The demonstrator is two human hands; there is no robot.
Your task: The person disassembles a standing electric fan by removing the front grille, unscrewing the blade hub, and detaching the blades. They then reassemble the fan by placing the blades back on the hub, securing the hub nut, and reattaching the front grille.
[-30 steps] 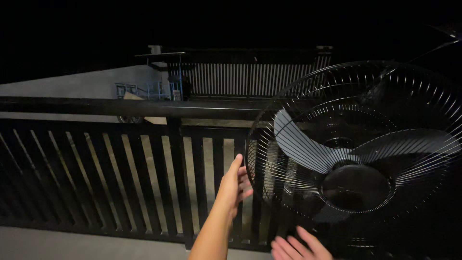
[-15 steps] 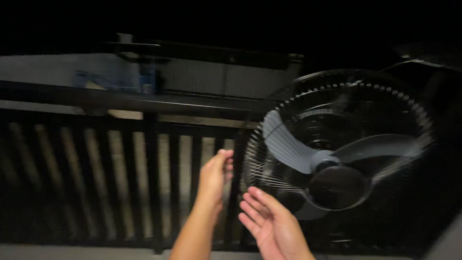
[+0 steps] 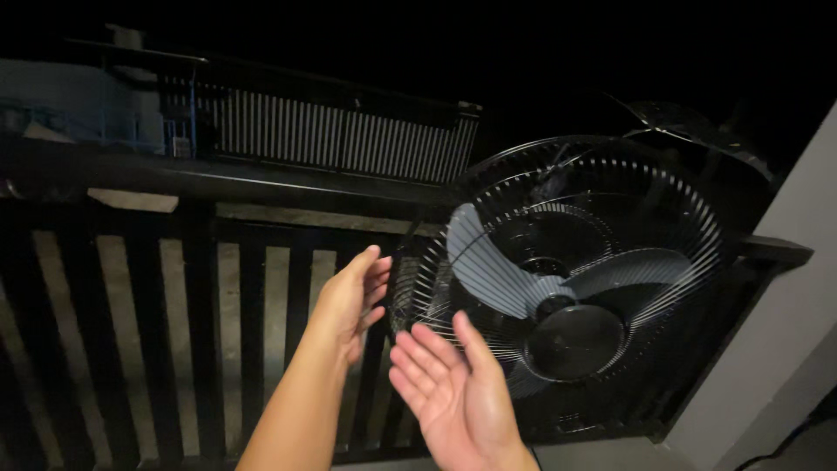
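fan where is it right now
In the head view the fan sits right of centre against the dark railing, beside the pale wall, with the left hand at its grille's left edge.

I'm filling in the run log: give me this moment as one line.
left hand: open, at fan guard rim, contact unclear | right hand: open, palm up, empty | behind: dark railing
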